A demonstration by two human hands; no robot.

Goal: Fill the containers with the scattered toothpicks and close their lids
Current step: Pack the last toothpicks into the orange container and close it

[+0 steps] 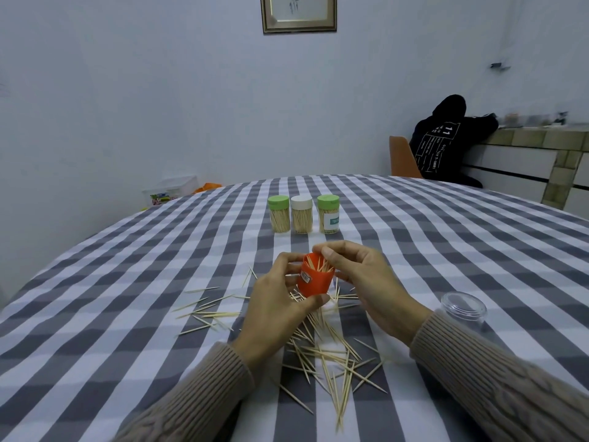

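Observation:
My left hand [276, 298] grips an orange container [315, 280] just above the table, its open mouth tilted toward me with a few toothpicks sticking out. At the container's rim, my right hand [360, 279] pinches toothpicks between thumb and fingers. Loose toothpicks [328, 362] lie scattered on the checked cloth under and in front of my hands, with more toothpicks to the left [207, 309]. Three filled, lidded containers stand in a row farther back: green lid [279, 214], white lid [301, 214], green lid [328, 213].
A clear plastic lid or jar [463, 309] stands on the cloth to the right of my right arm. The round table [127, 282] has a grey-and-white checked cloth. A person in black [446, 145] sits on a chair at the back right.

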